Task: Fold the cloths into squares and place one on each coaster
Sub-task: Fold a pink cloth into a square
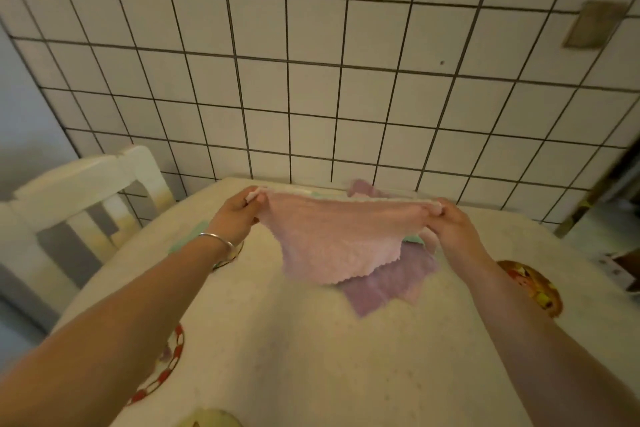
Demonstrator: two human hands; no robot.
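Head view shows us pinching the pink cloth taut between left hand at nine o'clock and right hand at three, fingers clamped on its top corners, long edge running across.

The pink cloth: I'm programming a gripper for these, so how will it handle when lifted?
Probably floppy: the pink cloth, pinched at two corners by the left hand and right hand, sags between them. Likely light, since fingertips alone carry it. Its fuzzy surface suggests little slipping.

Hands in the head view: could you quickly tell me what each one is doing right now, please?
Left hand: closed, pinching one top corner of the pink cloth.
Right hand: closed, pinching the other top corner.
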